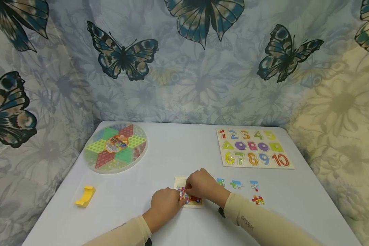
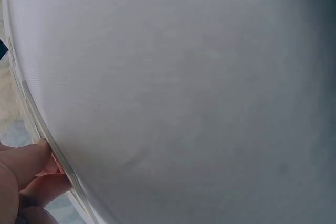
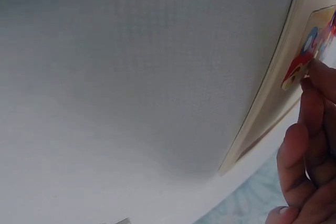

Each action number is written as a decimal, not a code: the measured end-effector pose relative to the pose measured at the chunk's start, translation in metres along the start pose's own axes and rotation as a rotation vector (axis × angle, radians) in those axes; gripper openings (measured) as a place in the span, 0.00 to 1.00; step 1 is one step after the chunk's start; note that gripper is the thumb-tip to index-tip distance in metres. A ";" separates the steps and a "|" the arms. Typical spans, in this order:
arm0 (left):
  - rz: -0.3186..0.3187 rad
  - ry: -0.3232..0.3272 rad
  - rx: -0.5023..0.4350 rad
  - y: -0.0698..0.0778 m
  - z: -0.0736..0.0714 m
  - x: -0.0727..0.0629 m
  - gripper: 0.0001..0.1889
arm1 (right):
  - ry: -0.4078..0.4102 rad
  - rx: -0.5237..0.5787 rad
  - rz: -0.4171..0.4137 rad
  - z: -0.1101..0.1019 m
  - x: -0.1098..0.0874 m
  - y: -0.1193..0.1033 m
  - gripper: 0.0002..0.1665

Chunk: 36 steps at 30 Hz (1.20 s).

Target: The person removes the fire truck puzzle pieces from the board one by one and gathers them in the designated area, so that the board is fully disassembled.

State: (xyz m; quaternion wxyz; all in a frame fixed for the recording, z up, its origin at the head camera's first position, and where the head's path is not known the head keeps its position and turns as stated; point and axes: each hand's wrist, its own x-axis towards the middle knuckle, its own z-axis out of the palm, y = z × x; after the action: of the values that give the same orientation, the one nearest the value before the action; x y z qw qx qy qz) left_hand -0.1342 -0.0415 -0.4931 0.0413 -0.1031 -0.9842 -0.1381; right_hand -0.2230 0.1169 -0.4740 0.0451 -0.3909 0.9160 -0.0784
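Observation:
A small wooden jigsaw board (image 1: 179,182) lies on the white table, partly filled with pieces of a red vehicle picture. My left hand (image 1: 166,206) grips the board's left side, its thumb over the lower edge. In the left wrist view, the fingers (image 2: 44,182) meet the board's thin edge. My right hand (image 1: 203,184) is over the upper part of the board, thumb and index finger pinching a jigsaw piece, mostly hidden by the fingers. The right wrist view shows the fingertips right at the red and blue picture (image 3: 299,64).
Several loose jigsaw pieces (image 1: 258,200) lie right of the board, close to the right forearm. Behind them is a number and shape board (image 1: 253,166). A round star-patterned game board (image 1: 92,164) sits back left, and a yellow plastic piece (image 1: 86,196) lies front left.

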 end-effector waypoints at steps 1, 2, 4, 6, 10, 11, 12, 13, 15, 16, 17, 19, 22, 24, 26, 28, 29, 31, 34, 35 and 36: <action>0.003 -0.005 -0.001 0.000 0.000 0.000 0.24 | 0.000 -0.005 -0.003 0.000 0.000 -0.001 0.08; 0.005 -0.009 -0.003 0.001 -0.001 0.000 0.25 | -0.004 -0.007 -0.003 -0.001 0.000 -0.002 0.08; 0.011 -0.011 -0.008 0.001 -0.002 0.001 0.25 | -0.006 -0.016 -0.004 -0.001 0.000 -0.003 0.08; 0.008 -0.012 -0.011 0.001 -0.001 0.001 0.26 | -0.003 -0.019 -0.013 0.000 0.000 -0.004 0.09; -0.002 -0.022 -0.008 -0.001 -0.003 0.001 0.26 | 0.043 -0.044 -0.051 0.001 0.003 -0.006 0.10; -0.004 -0.022 -0.006 -0.002 -0.003 0.002 0.26 | 0.057 -0.052 -0.059 0.001 0.004 -0.006 0.11; -0.005 -0.021 -0.005 -0.002 -0.004 0.002 0.26 | 0.069 -0.059 -0.063 0.000 0.004 -0.006 0.10; -0.005 -0.019 -0.002 -0.002 -0.004 0.003 0.26 | 0.077 -0.062 -0.062 -0.002 0.004 -0.006 0.10; -0.004 -0.009 -0.005 -0.002 -0.004 0.003 0.26 | 0.087 -0.053 -0.047 -0.007 0.002 -0.004 0.09; -0.003 -0.006 -0.007 -0.002 -0.004 0.003 0.26 | 0.083 -0.035 -0.028 -0.010 -0.001 -0.002 0.09; -0.002 -0.005 -0.012 -0.002 -0.004 0.003 0.25 | 0.079 -0.013 -0.001 -0.013 -0.005 0.001 0.09; -0.001 -0.003 -0.028 -0.002 -0.003 0.003 0.25 | 0.067 0.027 0.064 -0.018 -0.017 0.012 0.09; -0.005 -0.010 -0.034 -0.002 -0.002 0.001 0.25 | 0.049 0.057 0.151 -0.022 -0.043 0.035 0.10; -0.006 -0.004 -0.031 -0.001 -0.003 0.001 0.25 | 0.052 0.056 0.169 -0.022 -0.062 0.050 0.11; 0.000 0.006 -0.021 -0.001 -0.004 0.001 0.26 | 0.060 0.062 0.161 -0.021 -0.078 0.061 0.12; 0.010 0.009 -0.019 -0.001 -0.006 0.003 0.26 | 0.070 0.074 0.153 -0.020 -0.091 0.070 0.13; 0.016 0.008 -0.016 -0.001 -0.007 0.004 0.25 | 0.077 0.077 0.146 -0.019 -0.096 0.074 0.13; 0.026 0.002 -0.004 0.000 -0.008 0.005 0.25 | 0.077 0.097 0.142 -0.017 -0.104 0.080 0.13; 0.029 -0.022 0.007 0.003 -0.008 0.008 0.25 | 0.049 0.153 0.145 -0.014 -0.110 0.084 0.11; 0.033 -0.028 0.010 0.004 -0.007 0.009 0.25 | 0.035 0.172 0.148 -0.014 -0.112 0.084 0.10; 0.036 -0.032 0.009 0.005 -0.006 0.010 0.25 | 0.023 0.191 0.154 -0.014 -0.113 0.085 0.10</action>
State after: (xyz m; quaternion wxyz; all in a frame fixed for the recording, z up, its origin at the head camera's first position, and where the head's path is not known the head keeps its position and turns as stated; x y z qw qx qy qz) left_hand -0.1426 -0.0361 -0.4853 0.0286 -0.1225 -0.9833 -0.1312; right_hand -0.2068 0.2580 -0.4733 0.0775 -0.3124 0.9321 -0.1660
